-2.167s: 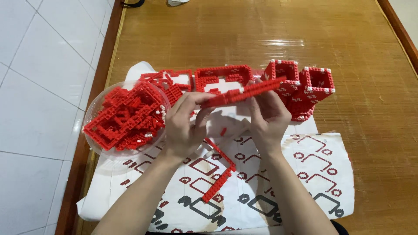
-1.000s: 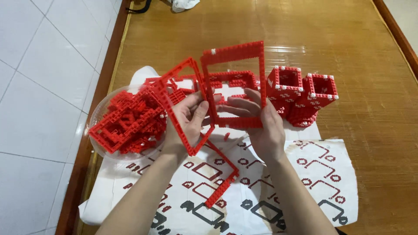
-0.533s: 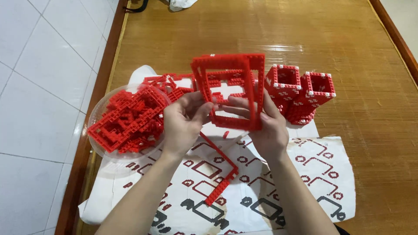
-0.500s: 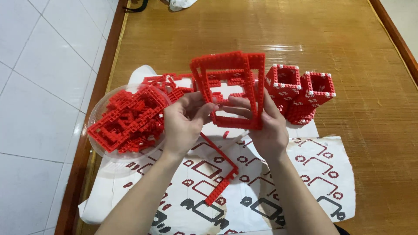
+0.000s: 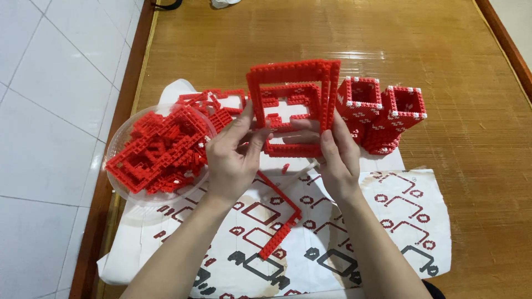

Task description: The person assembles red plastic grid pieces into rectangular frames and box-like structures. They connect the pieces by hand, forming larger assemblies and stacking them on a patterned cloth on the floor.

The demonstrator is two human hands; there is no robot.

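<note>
Over the bamboo-matted counter (image 5: 443,44), both hands, left hand (image 5: 233,158) and right hand (image 5: 335,152), pinch two red brick frames (image 5: 291,105) upright, seemingly flush, so pressing them together squarely likely comes next.

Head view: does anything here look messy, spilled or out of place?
Slightly. The clear bowl is heaped so full that red brick frames jut past its rim. A bent red brick strip lies loose on the patterned sheet, which is crumpled and stained. The two red towers stand upright.
</note>
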